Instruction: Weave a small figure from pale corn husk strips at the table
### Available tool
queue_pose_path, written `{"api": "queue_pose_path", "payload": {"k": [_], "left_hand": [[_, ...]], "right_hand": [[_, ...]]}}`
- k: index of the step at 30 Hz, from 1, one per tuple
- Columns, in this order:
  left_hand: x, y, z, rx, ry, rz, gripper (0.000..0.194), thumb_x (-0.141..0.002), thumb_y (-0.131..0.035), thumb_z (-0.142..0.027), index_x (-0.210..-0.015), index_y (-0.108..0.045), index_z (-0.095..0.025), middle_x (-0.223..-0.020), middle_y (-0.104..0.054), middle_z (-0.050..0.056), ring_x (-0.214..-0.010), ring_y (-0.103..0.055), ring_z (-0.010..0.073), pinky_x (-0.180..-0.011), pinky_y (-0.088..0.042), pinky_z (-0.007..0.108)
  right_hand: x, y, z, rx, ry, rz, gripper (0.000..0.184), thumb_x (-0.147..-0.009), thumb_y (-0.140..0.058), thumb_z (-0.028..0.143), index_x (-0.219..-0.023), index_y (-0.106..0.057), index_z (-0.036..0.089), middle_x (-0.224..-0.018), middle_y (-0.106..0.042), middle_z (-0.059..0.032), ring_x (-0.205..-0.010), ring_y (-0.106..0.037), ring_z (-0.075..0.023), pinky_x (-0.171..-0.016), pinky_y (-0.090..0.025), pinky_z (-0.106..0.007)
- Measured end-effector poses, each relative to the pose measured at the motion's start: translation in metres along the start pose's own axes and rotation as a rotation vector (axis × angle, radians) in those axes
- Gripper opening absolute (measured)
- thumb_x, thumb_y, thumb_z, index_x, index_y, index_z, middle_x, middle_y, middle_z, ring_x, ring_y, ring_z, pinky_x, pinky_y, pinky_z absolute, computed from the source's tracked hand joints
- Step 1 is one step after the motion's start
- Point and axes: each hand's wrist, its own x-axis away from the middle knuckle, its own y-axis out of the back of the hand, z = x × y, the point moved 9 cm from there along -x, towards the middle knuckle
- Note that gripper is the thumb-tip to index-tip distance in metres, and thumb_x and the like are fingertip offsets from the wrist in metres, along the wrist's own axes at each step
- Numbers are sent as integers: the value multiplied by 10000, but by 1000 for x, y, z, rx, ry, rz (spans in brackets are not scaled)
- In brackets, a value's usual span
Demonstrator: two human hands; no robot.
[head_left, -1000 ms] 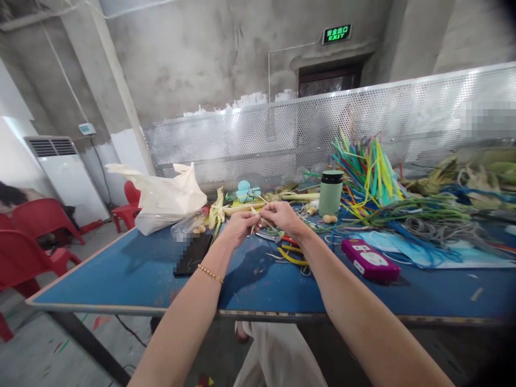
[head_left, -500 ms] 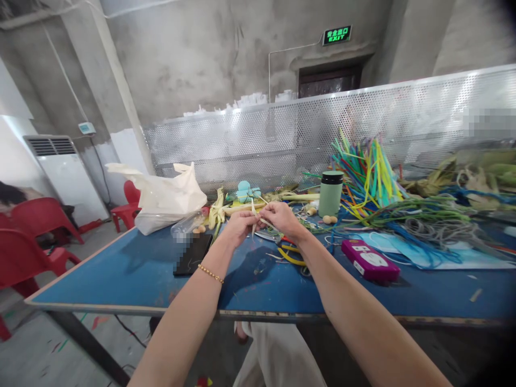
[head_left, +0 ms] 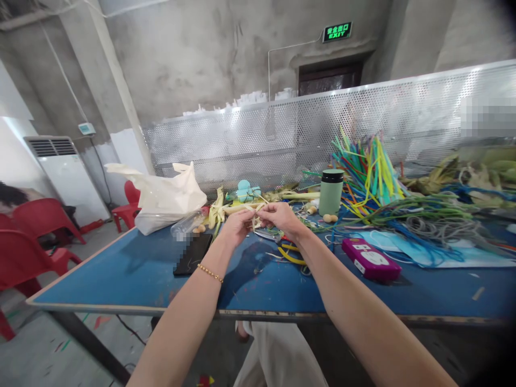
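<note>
Above the middle of the blue table [head_left: 141, 282], my left hand [head_left: 237, 226] pinches a narrow pale strip [head_left: 255, 216] that looks like corn husk. My right hand [head_left: 280, 216] grips the same strip between thumb and forefinger, with the fingertips of both hands almost touching. Much of the strip is hidden by the fingers. Under and beside my right wrist lies a yellow-handled tool [head_left: 293, 257], partly covered, with grey metal blades [head_left: 266, 235] near it. Pale dried husks [head_left: 217, 212] lie just beyond my left hand.
A white plastic bag [head_left: 169, 196] and a black flat object [head_left: 194, 257] are on the left. To the right stand a green canister [head_left: 331, 193], a purple box [head_left: 371, 259], colourful pipe cleaners [head_left: 374, 177] and tangled cords [head_left: 431, 226]. A perforated metal panel [head_left: 242, 145] runs behind.
The strip's ends, which stuck out above and below my fingers, now show less. My hands have shifted only slightly, fingertips still together.
</note>
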Motion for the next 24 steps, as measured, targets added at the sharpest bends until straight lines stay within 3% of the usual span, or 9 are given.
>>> {"api": "queue_pose_path", "payload": {"k": [5,10,16,24], "left_hand": [[2,0,-6,-59,-42,-3,326,-584,-856,-338,-758,-684,-122,-698,-673,45,-624,-607,149,-588,-431,273],[2,-4,-11,-161,-158,69,333,-540,-886,-324,-627,-650,-106,-594,-623,42,-554,-545,116,-573,-389,260],[-1,1,-6,-89,-110,-24,300,-541,-885,-235,-580,-618,-102,-579,-604,35,-537,-520,101,-563,-388,253],[3,-3,-6,-15,-36,-30,253,-561,-859,-137,-577,-610,-95,-570,-590,27,-515,-514,87,-531,-397,234]], "right_hand": [[1,4,6,75,31,-35,167,-699,-714,278,-648,-675,124,-513,-628,-15,-497,-577,-113,-499,-447,-210],[1,-4,9,133,83,43,131,-730,-637,217,-637,-686,139,-556,-660,-15,-503,-578,-109,-511,-445,-206],[-4,0,0,249,63,-29,149,-745,-613,159,-597,-634,152,-505,-641,-13,-493,-626,-136,-492,-453,-207],[-4,-4,-9,48,-26,-27,145,-743,-641,125,-609,-600,162,-577,-682,-26,-549,-694,-171,-511,-530,-230]]}}
